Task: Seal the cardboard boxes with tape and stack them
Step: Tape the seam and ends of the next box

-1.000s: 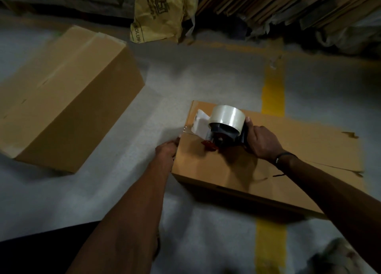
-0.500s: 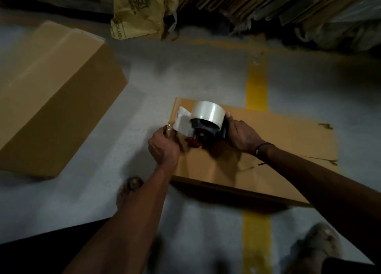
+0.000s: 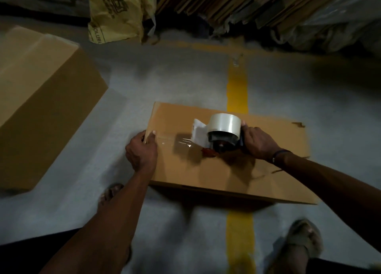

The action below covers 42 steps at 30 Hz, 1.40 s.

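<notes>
A low cardboard box [image 3: 237, 170] lies on the floor in front of me. My right hand [image 3: 258, 142] grips the handle of a tape dispenser [image 3: 221, 134] with a clear roll, resting on the box's top near the middle. A strip of clear tape [image 3: 175, 140] runs from the dispenser leftward to the box's left edge. My left hand [image 3: 141, 150] grips that edge, thumb on the tape's end. A second, bigger closed cardboard box [image 3: 41, 100] sits on the floor to the left.
A yellow plastic bag [image 3: 119, 12] and flattened cardboard sheets [image 3: 237, 3] lean along the back. A yellow floor line [image 3: 237, 88] passes under the box. My sandalled feet [image 3: 303, 242] stand near the bottom. Open grey floor lies between the two boxes.
The dispenser has travelled right across the box top, leaving a strip of tape behind it. My left hand stays at the box's left edge, holding the tape's end.
</notes>
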{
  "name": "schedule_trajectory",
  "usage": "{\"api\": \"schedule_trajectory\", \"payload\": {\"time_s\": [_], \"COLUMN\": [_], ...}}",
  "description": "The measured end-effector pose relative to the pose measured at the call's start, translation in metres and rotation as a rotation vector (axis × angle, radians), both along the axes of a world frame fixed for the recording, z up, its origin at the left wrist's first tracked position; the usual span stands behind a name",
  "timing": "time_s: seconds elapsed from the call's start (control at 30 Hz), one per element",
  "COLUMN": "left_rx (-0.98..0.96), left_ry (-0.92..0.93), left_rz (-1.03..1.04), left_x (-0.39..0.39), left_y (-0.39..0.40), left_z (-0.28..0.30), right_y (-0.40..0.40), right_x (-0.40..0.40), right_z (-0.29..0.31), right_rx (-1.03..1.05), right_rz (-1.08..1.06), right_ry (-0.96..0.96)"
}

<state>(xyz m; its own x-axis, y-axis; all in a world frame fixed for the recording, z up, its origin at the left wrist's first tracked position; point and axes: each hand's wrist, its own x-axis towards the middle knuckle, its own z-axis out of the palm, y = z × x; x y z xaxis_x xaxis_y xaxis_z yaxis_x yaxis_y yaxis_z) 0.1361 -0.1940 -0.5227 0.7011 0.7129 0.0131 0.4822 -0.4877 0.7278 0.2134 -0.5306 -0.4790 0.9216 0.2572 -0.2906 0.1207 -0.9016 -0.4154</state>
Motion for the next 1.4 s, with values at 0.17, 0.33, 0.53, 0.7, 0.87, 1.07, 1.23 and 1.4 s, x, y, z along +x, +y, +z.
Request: {"api": "schedule_trajectory", "payload": {"time_s": [0.17,0.33,0.53,0.7,0.87,1.07,1.23,1.4], "left_rx": [0.012,0.227,0.450,0.480,0.499,0.540,0.572,0.580], "left_ry": [-0.019,0.066,0.294,0.120,0.075,0.223,0.275,0.283], "left_rz": [-0.009,-0.132,-0.647,-0.993,-1.059,-1.050,-1.049,-0.988], "left_x": [0.000,-0.001,-0.016,-0.025,-0.024,-0.020,-0.022,-0.022], "left_y": [0.002,-0.011,-0.085,-0.159,-0.158,-0.160,-0.158,-0.175], "left_z": [-0.007,-0.011,-0.014,-0.008,-0.010,-0.011,-0.017,-0.019], "right_y": [-0.055,-0.055,-0.059,-0.062,-0.066,-0.115,-0.232,-0.265], "right_x": [-0.003,-0.003,-0.002,-0.003,-0.002,0.009,0.001,-0.017], "right_z": [0.002,0.004,0.005,-0.001,-0.001,0.002,0.014,0.008], "right_rx": [-0.035,-0.007,0.008,0.034,0.032,-0.015,-0.119,-0.044], "right_rz": [-0.035,-0.031,-0.010,0.039,0.065,0.122,0.001,-0.118], "right_ry": [0.030,-0.059,-0.057,-0.099,-0.101,-0.093,-0.013,-0.099]}}
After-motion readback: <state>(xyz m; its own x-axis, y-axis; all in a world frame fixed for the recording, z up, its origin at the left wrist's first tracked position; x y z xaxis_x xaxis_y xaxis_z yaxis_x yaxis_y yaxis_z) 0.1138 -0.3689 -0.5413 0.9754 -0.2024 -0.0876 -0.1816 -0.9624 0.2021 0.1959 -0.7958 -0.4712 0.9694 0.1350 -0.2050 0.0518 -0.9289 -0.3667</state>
